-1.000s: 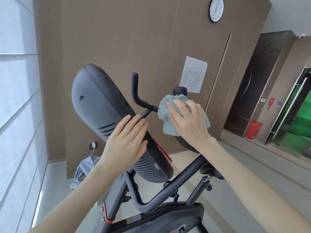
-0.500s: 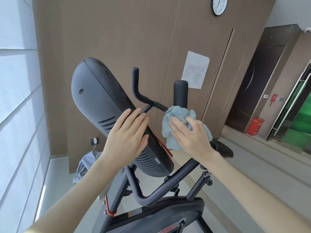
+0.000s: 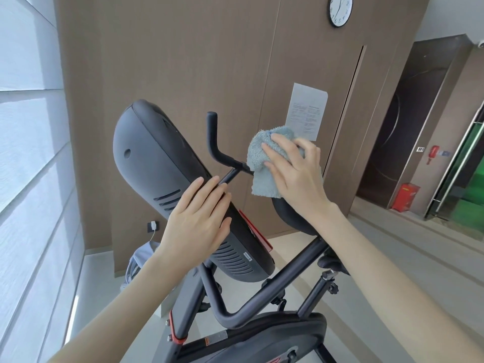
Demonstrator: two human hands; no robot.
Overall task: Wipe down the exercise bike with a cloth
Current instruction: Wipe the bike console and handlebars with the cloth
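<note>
Brown wall (image 3: 183, 61), clock (image 3: 339, 9); pale floor (image 3: 398, 260) under exercise bike (image 3: 157, 166); cloth (image 3: 262, 182) gripped.

console (image 3: 167, 179) crowds handlebar (image 3: 213, 142), open right

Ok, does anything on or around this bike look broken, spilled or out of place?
Nothing looks broken or spilled. The only stray thing is a pale bundle on the floor by the wall, below a plugged-in charger. The bike itself looks intact where the right hand grips the cloth.

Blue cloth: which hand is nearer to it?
Right. The right hand grips the cloth against the handlebar; the left hand rests flat on the console, apart from it.
</note>
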